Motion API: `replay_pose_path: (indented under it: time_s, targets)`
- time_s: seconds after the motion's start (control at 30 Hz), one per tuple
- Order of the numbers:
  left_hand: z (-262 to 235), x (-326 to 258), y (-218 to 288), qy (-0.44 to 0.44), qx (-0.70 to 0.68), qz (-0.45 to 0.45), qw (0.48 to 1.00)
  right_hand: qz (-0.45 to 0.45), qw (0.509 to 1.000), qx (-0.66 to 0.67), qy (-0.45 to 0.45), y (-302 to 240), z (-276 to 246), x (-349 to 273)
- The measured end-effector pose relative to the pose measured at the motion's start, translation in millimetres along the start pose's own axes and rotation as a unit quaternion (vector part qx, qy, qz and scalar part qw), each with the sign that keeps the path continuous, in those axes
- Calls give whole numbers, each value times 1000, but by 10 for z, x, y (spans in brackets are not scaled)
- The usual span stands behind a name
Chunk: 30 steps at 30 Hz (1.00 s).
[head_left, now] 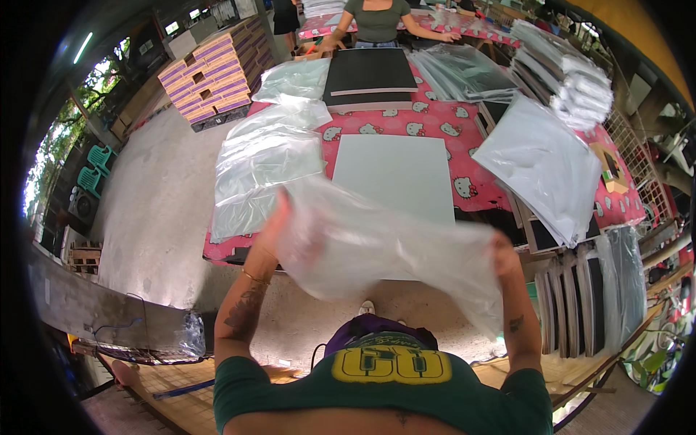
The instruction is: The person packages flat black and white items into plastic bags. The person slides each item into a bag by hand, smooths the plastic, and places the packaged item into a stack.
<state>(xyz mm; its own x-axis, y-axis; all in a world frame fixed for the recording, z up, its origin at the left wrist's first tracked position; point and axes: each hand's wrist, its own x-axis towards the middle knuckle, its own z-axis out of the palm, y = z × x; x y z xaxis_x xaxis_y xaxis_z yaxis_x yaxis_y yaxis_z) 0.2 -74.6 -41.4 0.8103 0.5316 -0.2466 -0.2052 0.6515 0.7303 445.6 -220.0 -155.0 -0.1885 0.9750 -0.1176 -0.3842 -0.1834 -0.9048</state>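
Observation:
A clear plastic bag (pixel 391 246), blurred by motion, stretches between my two hands over the table's near edge. My left hand (pixel 284 217) is closed on one end of it, partly behind the film. At the other end my right hand (pixel 502 254) grips the bag's edge. Beneath and beyond the bag lies a flat pale grey-white board (pixel 391 167), its near part covered by the film. Left of the board are piled clear plastic bags (pixel 268 156). To its right rests a stack of white plastic-wrapped sheets (pixel 540 163).
The table has a pink patterned cover (pixel 467 163). Black boards (pixel 370 72) lie at its far side, where a person (pixel 378 22) stands. Wrapped bundles (pixel 580 87) are heaped far right. Boards (pixel 580 304) stand upright near right. Stacked boxes (pixel 214 69) stand on the floor far left.

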Motion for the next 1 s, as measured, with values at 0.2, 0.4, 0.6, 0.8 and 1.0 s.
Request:
replay_pose_path:
  time_s: [0.2,0.4,0.6,0.8,1.0]
  targets:
    - [-312,-160,-24,-89,217,186,954,-32,977,141,159,82,-71,-17]
    - [-687,53,-710,-4,-45,48,998,-124,981,82,122,404,81,194]
    - [-58,-158,-395,166,15,262,951,-46,987,19,150,348,104,-153]
    - [-1121,-179,-882,-134,202,8,970,13,971,237,-8,644,-25,-217]
    - [-750,-317,-599,128,13,40,991,142,981,-124,36,1018,108,-614]
